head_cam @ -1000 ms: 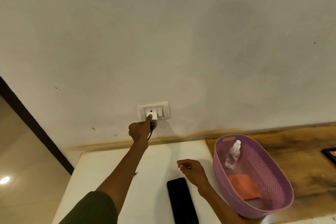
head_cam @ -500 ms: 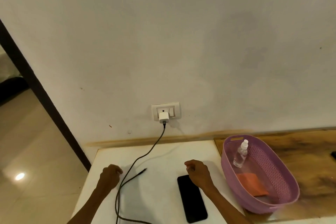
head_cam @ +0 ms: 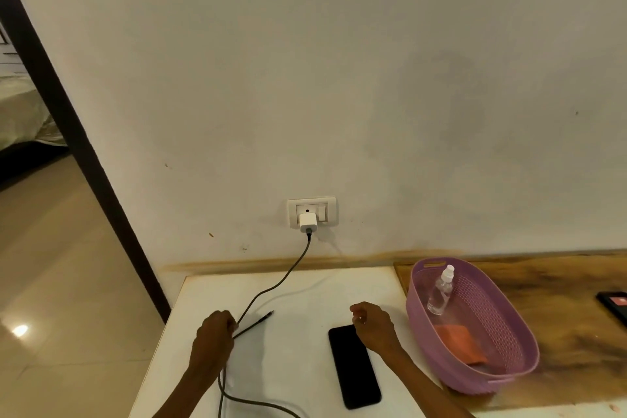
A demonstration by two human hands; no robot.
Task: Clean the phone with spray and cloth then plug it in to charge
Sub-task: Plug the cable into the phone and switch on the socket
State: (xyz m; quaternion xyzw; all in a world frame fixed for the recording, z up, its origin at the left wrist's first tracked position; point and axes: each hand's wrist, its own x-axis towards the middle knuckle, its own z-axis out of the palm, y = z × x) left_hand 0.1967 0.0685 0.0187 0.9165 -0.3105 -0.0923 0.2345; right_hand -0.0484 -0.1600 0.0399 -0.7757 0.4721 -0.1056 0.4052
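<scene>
A black phone (head_cam: 354,365) lies screen-up on the white table (head_cam: 298,295). A white charger (head_cam: 308,222) sits in the wall socket (head_cam: 312,211). Its grey cable (head_cam: 281,278) runs down to my left hand (head_cam: 214,336), which is closed around it near the free plug end (head_cam: 268,314). My right hand (head_cam: 373,326) rests loosely curled on the table at the phone's top end, holding nothing. A clear spray bottle (head_cam: 441,288) and an orange cloth (head_cam: 458,343) lie inside the purple basket (head_cam: 424,332).
The basket stands on a wooden surface (head_cam: 559,316) right of the white table. A dark device (head_cam: 614,309) lies at the far right edge. A dark door frame (head_cam: 68,132) and tiled floor are to the left.
My left hand came down from the charger at the socket to the table and closed on the cable. The right hand stayed by the phone.
</scene>
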